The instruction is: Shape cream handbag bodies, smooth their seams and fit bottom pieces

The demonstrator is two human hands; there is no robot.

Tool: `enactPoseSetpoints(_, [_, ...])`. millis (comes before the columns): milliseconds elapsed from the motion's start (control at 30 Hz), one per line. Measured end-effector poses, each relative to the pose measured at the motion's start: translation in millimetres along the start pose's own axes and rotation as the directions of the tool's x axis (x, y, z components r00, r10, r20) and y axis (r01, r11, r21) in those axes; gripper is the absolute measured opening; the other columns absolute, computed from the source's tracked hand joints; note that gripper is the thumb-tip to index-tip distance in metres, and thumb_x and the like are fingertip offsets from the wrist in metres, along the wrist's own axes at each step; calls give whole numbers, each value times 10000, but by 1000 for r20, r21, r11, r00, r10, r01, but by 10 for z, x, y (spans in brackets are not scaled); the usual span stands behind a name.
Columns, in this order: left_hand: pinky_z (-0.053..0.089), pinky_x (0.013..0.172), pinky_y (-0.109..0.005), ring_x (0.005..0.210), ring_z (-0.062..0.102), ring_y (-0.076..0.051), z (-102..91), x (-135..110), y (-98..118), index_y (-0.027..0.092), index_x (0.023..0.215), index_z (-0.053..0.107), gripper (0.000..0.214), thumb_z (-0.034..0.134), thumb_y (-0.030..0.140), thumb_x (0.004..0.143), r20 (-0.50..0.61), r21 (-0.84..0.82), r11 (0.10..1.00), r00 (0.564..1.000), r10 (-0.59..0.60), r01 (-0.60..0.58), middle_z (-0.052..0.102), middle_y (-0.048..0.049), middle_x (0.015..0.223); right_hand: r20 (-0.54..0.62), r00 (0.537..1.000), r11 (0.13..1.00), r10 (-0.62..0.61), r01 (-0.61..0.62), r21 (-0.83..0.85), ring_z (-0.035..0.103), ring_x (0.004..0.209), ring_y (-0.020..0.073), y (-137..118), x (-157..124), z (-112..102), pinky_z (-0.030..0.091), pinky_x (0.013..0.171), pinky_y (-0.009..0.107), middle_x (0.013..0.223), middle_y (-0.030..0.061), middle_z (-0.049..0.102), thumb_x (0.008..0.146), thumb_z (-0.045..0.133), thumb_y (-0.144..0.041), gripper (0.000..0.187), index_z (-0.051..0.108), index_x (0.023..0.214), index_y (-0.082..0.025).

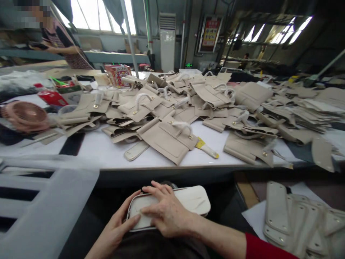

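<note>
A pale oblong bag piece (192,199) with rounded corners and a raised rim lies across my lap, below the table's front edge. My left hand (121,217) grips its left end, thumb on the top face and fingers round the far rim. Across the middle of the piece rests my right hand (165,210), its fingers spread and pressing on the surface near the left thumb. The right hand covers part of the piece, and its underside is hidden.
Beige handbag pieces (169,138) are heaped along the white table (105,154). Pale oblong panels (279,207) are stacked at the lower right. White plastic sheeting (72,194) covers something at left, near a pink fan (25,117). A person (63,45) stands at the back left.
</note>
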State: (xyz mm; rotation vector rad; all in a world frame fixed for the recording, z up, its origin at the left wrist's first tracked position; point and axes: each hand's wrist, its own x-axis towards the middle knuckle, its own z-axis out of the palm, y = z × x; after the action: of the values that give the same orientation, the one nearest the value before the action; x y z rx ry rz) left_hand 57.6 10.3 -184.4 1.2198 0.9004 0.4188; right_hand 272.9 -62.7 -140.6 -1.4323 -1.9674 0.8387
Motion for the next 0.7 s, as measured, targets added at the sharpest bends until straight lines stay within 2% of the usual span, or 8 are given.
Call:
enactPoseSetpoints(67, [333,1148,-435,1369,414,-327,22,7,46,260,1404,481,712,719,481,771,-42,84,996,999,20,-16,482,-58,1479,-151,984,974,95,-60,218,311,1417,288,36,-47,-116,256,1140,495,1519,26,411,697,696,-160,498,678,1173,-308])
enactPoseSetpoints(133, [314,1149,-454,1370,410,-336,44,21,93,280,1405,491,727,715,513,754,-79,195,980,995,58,-41,492,-45,1472,-318,918,894,237,-78,442,467,1314,247,142,-145,-304,337,1107,418,1410,45,536,747,657,-179,373,715,1103,-276])
enactPoseSetpoints(233, [203,1175,-472,1408,353,-313,46,55,132,332,1399,498,660,661,528,790,-72,377,914,979,188,-148,462,-8,1496,-491,732,780,472,-87,620,593,1152,235,416,-392,-590,399,1052,380,1216,70,666,831,629,-323,218,736,992,-221])
enactPoseSetpoints(333, [152,1166,-491,1449,268,-289,-28,105,113,388,1407,471,571,585,493,858,27,548,796,956,292,-258,362,21,1557,-490,589,694,643,-176,698,619,1092,293,666,-673,-670,412,1027,459,1115,117,710,831,633,-473,362,731,1018,-178])
enactPoseSetpoints(467, [246,1117,-510,1448,261,-315,-206,151,92,414,1430,427,550,534,458,892,166,692,648,944,287,-319,232,12,1611,-382,621,637,684,-253,728,602,1145,325,705,-894,-432,401,1044,499,1200,136,687,836,633,-510,438,725,1100,-172])
enactPoseSetpoints(567, [289,1086,-563,1434,276,-364,-245,151,191,418,1422,442,540,527,421,889,242,782,502,922,303,-370,223,-4,1613,-409,622,671,667,-263,694,488,1304,287,643,-920,-227,288,1148,468,1339,103,609,876,589,-484,443,666,1208,-202])
enactPoseSetpoints(633, [244,1097,-624,1433,266,-389,-154,151,311,422,1411,460,552,538,356,868,313,833,336,875,370,-440,246,-1,1605,-461,615,713,640,-253,654,439,1350,266,644,-900,-147,250,1172,458,1391,98,565,904,542,-471,426,645,1218,-202])
enactPoseSetpoints(700, [226,1129,-620,1423,309,-364,44,166,444,433,1381,496,557,513,264,851,437,813,178,783,442,-554,319,20,1575,-487,619,745,616,-257,615,439,1351,259,671,-879,-115,262,1170,454,1401,101,555,921,513,-461,401,642,1197,-201])
